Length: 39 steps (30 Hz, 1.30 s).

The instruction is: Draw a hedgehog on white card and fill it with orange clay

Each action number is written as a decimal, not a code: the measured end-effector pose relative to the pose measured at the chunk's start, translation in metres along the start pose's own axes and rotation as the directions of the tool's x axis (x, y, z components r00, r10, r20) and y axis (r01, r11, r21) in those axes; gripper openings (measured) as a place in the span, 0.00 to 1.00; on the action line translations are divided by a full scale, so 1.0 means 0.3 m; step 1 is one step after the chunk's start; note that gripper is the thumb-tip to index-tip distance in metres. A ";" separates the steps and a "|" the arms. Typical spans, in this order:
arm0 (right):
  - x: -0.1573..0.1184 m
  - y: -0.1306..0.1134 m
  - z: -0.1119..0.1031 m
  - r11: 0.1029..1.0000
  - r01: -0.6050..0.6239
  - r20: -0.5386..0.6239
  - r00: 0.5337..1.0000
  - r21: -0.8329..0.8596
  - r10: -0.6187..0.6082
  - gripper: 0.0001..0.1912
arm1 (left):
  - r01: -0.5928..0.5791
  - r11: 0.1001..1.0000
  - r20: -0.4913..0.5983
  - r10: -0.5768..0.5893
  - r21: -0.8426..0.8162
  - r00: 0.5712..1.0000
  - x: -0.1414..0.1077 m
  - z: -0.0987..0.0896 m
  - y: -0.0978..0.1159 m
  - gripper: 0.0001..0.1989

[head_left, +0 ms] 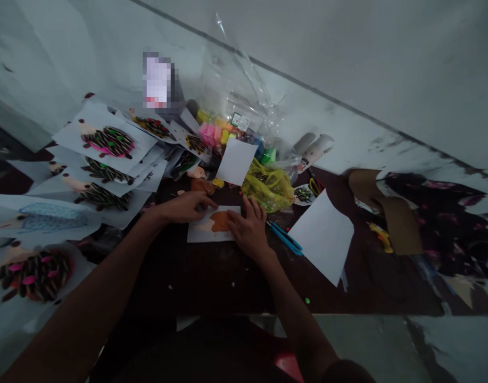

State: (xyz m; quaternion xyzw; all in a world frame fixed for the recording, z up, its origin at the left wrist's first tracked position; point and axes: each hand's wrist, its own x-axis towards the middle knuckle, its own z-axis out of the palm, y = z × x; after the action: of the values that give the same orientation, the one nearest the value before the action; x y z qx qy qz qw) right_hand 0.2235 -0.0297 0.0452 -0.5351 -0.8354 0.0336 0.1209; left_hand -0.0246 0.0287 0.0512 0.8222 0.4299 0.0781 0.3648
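Two bare forearms reach in from the bottom of the view to a dark tabletop [212, 282]. The left hand [183, 207] lies relaxed, its fingers curved and open, with the fingertips [212, 202] at the top edge of a white paper sheet [198, 231]. The right hand [249, 227] rests open and spread on the sheet's right side; neither hand closes on anything. A flattened patch of orange modelling clay [220, 221] sits on the sheet between them (the paper's faint drawing is too dim to make out). Just right of the right hand lie blue-handled scissors [286, 238], then a blank white sheet [322, 236]. Ahead are another white sheet [236, 161], a crumpled yellow plastic bag [267, 187] and a clear bag of bright clay blocks [215, 133]. Paper hedgehog pictures with dark, colourful clay spines [108, 141] overlap at the left.
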 end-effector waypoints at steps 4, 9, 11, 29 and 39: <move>-0.008 0.005 0.001 1.000 -0.014 -0.019 1.000 -0.006 0.014 0.18 | 0.009 1.000 0.012 -0.010 0.018 1.000 0.001 0.000 0.000 0.27; -0.024 0.009 0.001 1.000 0.004 -0.004 1.000 -0.020 -0.004 0.18 | 0.027 1.000 0.020 -0.028 0.014 0.999 0.002 -0.004 0.006 0.28; -0.028 0.010 -0.002 1.000 -0.005 -0.025 1.000 -0.024 0.005 0.18 | 0.026 1.000 0.017 -0.027 0.015 0.999 0.001 -0.007 0.011 0.28; -0.037 -0.004 0.001 0.998 0.026 -0.015 1.000 -0.053 -0.027 0.18 | 0.032 0.999 0.011 -0.032 0.021 0.999 0.000 -0.002 0.006 0.27; -0.067 -0.054 -0.024 0.985 0.169 0.096 0.982 -0.036 -0.165 0.20 | 0.007 1.000 -0.016 -0.007 0.006 1.000 0.000 0.005 -0.002 0.27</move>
State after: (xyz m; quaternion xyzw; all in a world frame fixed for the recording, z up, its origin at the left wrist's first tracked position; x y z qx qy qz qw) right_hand 0.2188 -0.0553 0.0520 -0.4634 -0.8827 0.0295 0.0726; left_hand -0.0244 0.0282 0.0496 0.8211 0.4359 0.0820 0.3593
